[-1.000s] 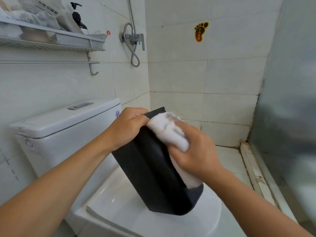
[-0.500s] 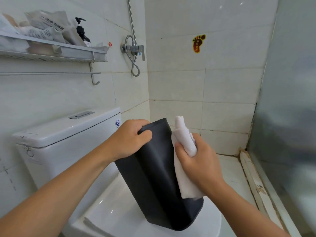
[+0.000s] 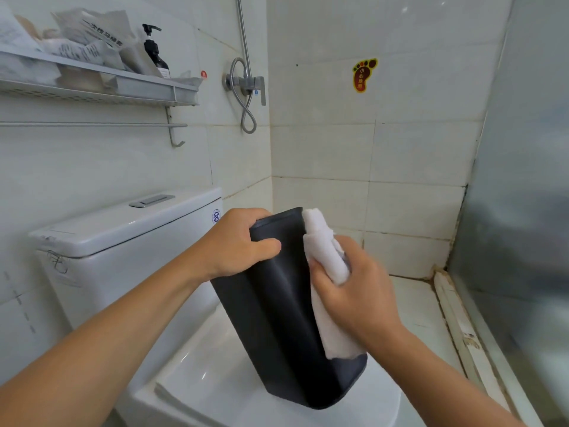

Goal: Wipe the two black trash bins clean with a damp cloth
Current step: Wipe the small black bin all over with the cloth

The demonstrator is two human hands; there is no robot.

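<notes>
From the head camera, one black trash bin [image 3: 277, 303] stands tilted on the closed toilet lid [image 3: 215, 389], its base resting on the lid and its rim end leaning up and away toward the cistern [image 3: 123, 226]; the second bin is nowhere in this view. The left hand [image 3: 237, 245] grips the bin at its upper edge, thumb laid across the near face and fingers curled over the rim and hidden behind it. The right hand [image 3: 354, 291] holds the white cloth [image 3: 326, 272] bunched in a closed grip, pressed to the bin's right side, with one end of the cloth poking above the rim and the loose tail hanging down along the wall toward the base. The step in hand looks like wiping the right outer wall. To do it well, I would keep the left grip firm so the tilted bin does not skid on the glossy lid, and draw the cloth in long strokes from rim to base with a flat, spread pad of fabric, not a tight wad, so more of it meets the plastic. Turning the bin a face at a time should cover the creased corners, and the base edge sitting on the lid will likely need lifting to reach. The shelf [image 3: 107, 84] with a pump bottle [image 3: 155, 53] sits well apart, above.
</notes>
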